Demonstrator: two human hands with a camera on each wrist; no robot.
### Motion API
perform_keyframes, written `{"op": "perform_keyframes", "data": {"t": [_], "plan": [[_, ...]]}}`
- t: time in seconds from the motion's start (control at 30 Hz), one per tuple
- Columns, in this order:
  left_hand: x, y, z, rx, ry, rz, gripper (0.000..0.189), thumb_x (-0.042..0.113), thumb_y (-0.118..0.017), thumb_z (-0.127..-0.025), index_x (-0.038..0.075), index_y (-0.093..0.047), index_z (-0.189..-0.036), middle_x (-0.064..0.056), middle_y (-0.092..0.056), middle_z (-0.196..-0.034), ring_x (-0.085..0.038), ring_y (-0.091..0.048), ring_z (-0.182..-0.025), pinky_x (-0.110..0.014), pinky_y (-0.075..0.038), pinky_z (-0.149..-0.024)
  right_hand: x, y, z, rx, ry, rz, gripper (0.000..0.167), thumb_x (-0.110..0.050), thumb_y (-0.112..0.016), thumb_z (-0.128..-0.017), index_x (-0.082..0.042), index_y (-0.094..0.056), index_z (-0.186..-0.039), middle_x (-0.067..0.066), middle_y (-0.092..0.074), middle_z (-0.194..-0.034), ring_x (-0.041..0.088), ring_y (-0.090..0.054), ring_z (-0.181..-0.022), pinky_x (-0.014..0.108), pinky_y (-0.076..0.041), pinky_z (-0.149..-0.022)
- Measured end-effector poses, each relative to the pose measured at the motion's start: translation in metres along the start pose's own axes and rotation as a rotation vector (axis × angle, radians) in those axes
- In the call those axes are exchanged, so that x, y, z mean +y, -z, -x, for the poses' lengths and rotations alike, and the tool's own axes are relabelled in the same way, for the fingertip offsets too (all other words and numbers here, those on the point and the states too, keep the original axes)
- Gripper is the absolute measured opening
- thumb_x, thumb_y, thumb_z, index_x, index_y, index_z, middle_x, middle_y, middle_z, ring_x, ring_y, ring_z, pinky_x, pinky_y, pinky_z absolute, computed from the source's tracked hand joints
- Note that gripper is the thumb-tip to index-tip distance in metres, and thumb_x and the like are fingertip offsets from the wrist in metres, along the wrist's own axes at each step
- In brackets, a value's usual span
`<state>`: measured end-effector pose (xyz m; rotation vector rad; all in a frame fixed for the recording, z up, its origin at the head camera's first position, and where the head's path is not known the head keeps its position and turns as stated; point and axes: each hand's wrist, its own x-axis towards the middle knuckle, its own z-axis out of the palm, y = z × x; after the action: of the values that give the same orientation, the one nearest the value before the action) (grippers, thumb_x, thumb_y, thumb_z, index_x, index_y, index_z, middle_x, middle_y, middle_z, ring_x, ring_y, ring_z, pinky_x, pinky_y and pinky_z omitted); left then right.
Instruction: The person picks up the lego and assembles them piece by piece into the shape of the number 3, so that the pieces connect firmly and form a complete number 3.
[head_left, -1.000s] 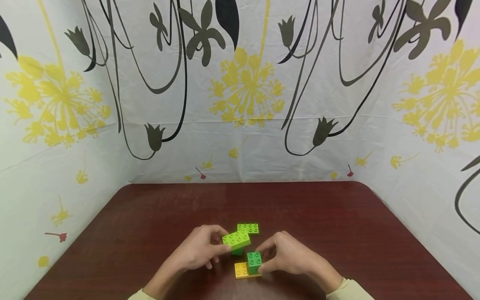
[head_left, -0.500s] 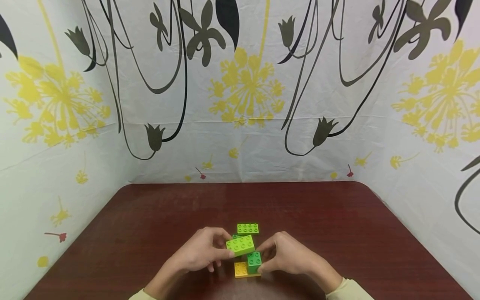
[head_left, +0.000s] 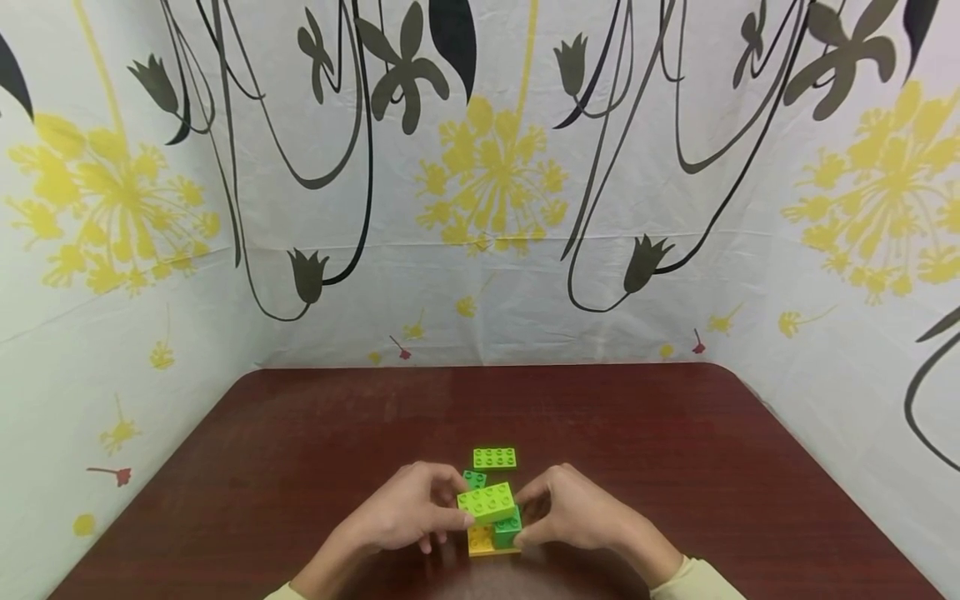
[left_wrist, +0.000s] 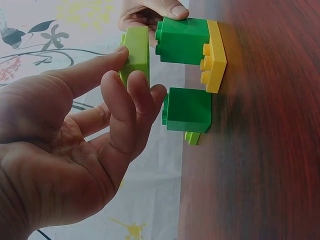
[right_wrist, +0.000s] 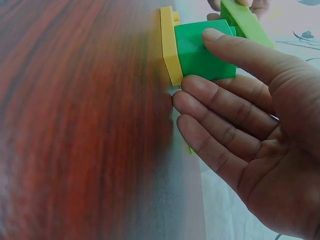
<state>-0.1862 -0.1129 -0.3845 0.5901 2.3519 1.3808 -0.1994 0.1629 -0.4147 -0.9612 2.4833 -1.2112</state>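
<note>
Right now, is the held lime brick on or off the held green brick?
Off: the left wrist view shows a gap between lime brick and green brick.

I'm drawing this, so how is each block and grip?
Left grip: pinching near lime block
Near lime block: held up, studs up
Right grip: holding near green block
Near green block: standing on yellow block
Yellow block: on table, partly covered
Back green block: standing on table
Far lime block: flat on table

In the head view, the lime brick (head_left: 486, 503) in the left hand (head_left: 408, 508) hides part of the green block (head_left: 507, 532) and yellow plate (head_left: 480, 542); the lower edge cuts both sleeves (head_left: 693, 581). The right wrist view cuts this hand and blurs the table (right_wrist: 140, 165). From the left wrist, the far brick (left_wrist: 191, 138) is mostly hidden.
</note>
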Motion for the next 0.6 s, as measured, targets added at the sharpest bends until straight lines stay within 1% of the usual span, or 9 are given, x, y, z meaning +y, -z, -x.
{"op": "perform_keyframes", "data": {"t": [0.17,0.37,0.6], "plan": [[-0.0019,-0.001,-0.0012,-0.018,0.016,0.006,0.024,0.019,-0.084,-0.091,0.01,-0.073,-0.111,-0.004,-0.07,-0.084,-0.02,-0.066,-0.058,-0.042,-0.057,-0.046,-0.0003,-0.0002,0.0003,0.0,0.002,-0.007,0.019,-0.022,-0.092,-0.082,-0.021,-0.083,-0.099,-0.012,-0.078,-0.082,0.0,-0.073,-0.074,0.021,-0.06,-0.069],[-0.002,-0.001,-0.0002,-0.047,0.037,0.018,0.024,0.017,-0.082,-0.093,0.01,-0.073,-0.114,-0.005,-0.07,-0.09,-0.018,-0.066,-0.056,-0.038,-0.057,-0.046,-0.0011,0.0003,0.0002,-0.005,0.004,-0.003,0.017,-0.022,-0.092,-0.082,-0.023,-0.082,-0.096,-0.012,-0.078,-0.082,0.0,-0.072,-0.075,0.021,-0.059,-0.069],[-0.0015,-0.0048,-0.0006,-0.068,0.026,0.048,0.019,0.016,-0.081,-0.094,0.011,-0.073,-0.11,-0.005,-0.071,-0.094,-0.015,-0.065,-0.054,-0.035,-0.056,-0.046,-0.0006,0.0002,0.0004,-0.006,-0.003,-0.013,0.016,-0.022,-0.092,-0.082,-0.023,-0.082,-0.095,-0.012,-0.078,-0.082,0.001,-0.072,-0.074,0.021,-0.059,-0.069]]}}
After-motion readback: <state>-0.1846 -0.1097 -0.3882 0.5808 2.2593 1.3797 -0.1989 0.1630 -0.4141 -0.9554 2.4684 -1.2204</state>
